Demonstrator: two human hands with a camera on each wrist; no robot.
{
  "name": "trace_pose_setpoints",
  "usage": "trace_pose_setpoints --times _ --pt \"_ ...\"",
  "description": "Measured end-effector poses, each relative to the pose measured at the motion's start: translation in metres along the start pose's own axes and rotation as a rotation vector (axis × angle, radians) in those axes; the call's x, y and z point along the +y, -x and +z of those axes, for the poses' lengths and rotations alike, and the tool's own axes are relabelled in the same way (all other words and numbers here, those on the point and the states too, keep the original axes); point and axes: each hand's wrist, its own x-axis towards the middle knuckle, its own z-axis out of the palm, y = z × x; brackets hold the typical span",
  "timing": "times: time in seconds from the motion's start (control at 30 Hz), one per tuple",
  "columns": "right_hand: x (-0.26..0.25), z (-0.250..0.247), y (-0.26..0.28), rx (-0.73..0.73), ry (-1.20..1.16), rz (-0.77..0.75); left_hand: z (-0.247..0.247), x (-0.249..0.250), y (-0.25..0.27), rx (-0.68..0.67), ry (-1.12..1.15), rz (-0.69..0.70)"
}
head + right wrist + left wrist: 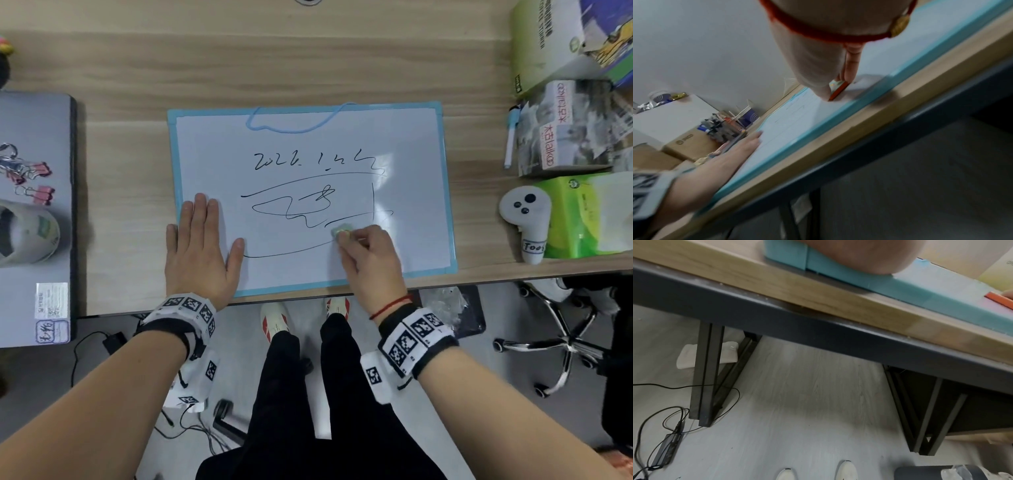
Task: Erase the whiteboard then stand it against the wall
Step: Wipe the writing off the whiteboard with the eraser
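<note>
A whiteboard (301,137) with a light-blue frame lies flat on the wooden desk, black writing and scribbles across its middle and a blue cord looped at its top edge. My left hand (198,246) lies flat with straight fingers on the board's lower left corner, partly over the frame (900,283). My right hand (368,250) pinches a small eraser (342,230) with a pale green top and presses it on the board by the lower scribbles. In the right wrist view the eraser (838,90) shows an orange edge against the white surface.
A grey laptop (34,219) with pink binder clips and a tape roll sits at the left. Boxes, a marker (511,137), a white controller (525,219) and a green tissue pack (589,216) crowd the right. The desk's front edge runs just below the board. An office chair stands at the right.
</note>
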Motion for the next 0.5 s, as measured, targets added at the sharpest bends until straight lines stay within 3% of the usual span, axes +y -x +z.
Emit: trace_pose_setpoints --times 0.1,0.17,0.3,0.37,0.5 --pt "0.028 -0.024 -0.022 0.159 0.003 0.232 0.001 0.000 -0.001 0.006 -0.003 -0.003" --pt "0.035 -0.036 -0.030 0.250 -0.024 0.309 0.002 0.001 -0.001 0.011 -0.002 -0.004" --pt "-0.001 -0.005 -0.027 -0.004 -0.176 0.382 0.000 -0.001 -0.001 0.042 0.065 0.003" --pt "-0.001 -0.002 -0.025 -0.033 -0.141 0.330 0.000 -0.001 -0.001 0.088 0.114 -0.017" --pt "0.032 -0.023 -0.039 0.263 -0.026 0.275 0.002 -0.001 -0.002 0.113 0.138 -0.048"
